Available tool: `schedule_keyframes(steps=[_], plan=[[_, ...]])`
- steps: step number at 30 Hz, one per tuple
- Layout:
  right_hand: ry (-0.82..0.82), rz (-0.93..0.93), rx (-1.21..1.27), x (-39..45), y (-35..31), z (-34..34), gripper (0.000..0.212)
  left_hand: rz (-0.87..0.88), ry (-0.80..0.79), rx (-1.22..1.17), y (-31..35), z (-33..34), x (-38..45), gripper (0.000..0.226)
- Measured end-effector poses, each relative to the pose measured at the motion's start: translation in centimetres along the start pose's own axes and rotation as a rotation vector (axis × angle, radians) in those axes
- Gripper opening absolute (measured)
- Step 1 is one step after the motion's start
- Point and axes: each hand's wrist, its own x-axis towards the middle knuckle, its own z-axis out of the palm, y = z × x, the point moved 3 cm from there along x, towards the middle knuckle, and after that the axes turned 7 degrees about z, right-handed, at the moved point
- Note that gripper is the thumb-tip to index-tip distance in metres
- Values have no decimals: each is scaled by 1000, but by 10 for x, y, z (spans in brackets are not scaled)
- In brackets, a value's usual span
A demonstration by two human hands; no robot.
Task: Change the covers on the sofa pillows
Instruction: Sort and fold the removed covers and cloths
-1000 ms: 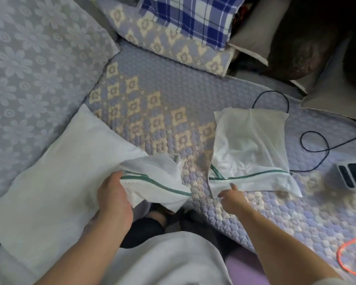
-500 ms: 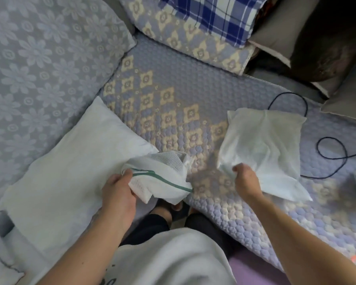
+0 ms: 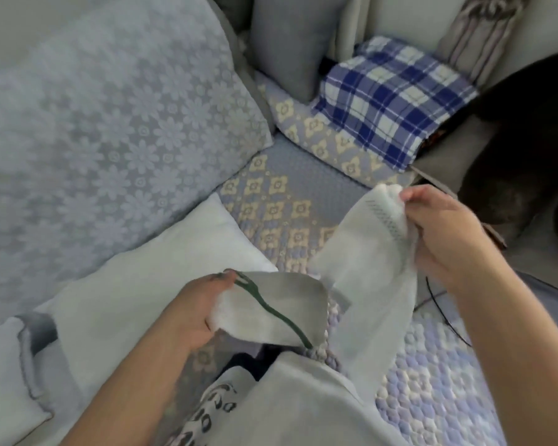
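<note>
A bare white pillow (image 3: pixel 136 294) lies on the sofa seat at lower left. My left hand (image 3: pixel 194 313) grips a folded white cover with a green stripe (image 3: pixel 271 310) just right of the pillow's corner. My right hand (image 3: pixel 445 239) pinches the top edge of a second white cover (image 3: pixel 371 284) and holds it up off the seat, so it hangs down toward my lap. The two covers nearly touch in the middle.
A large floral grey cushion (image 3: pixel 103 123) leans at the left. The quilted sofa seat (image 3: pixel 284 201) carries a blue plaid pillow (image 3: pixel 390 101) at the back. A dark object (image 3: pixel 522 149) fills the right, with a black cable (image 3: pixel 445 313) under my right forearm.
My right hand has lifted the second white cover off the seat and raised it. The left hand keeps its hold on the green-striped cover. The camera view has tilted up.
</note>
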Motion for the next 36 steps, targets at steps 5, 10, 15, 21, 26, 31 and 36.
schedule_keyframes(steps=[5,10,15,21,26,31,36], plan=[[-64,-58,-337,-71,29,112,34,249,-99,65,7,-55,-51,37],[-159,-211,-443,-144,68,203,28,543,225,145,-22,-160,-110,25],[-317,-235,-384,-221,104,307,18,683,428,84,-72,-291,-183,15],[-673,-188,-385,-366,201,434,28,764,396,-134,-114,-412,-262,19],[-975,-57,-531,-468,285,516,27,739,511,-465,-160,-504,-316,30],[-1270,12,-660,-547,356,581,28,613,678,-714,-219,-576,-360,23],[-1609,-14,-770,-624,428,642,35,486,662,-1032,-276,-659,-405,48]])
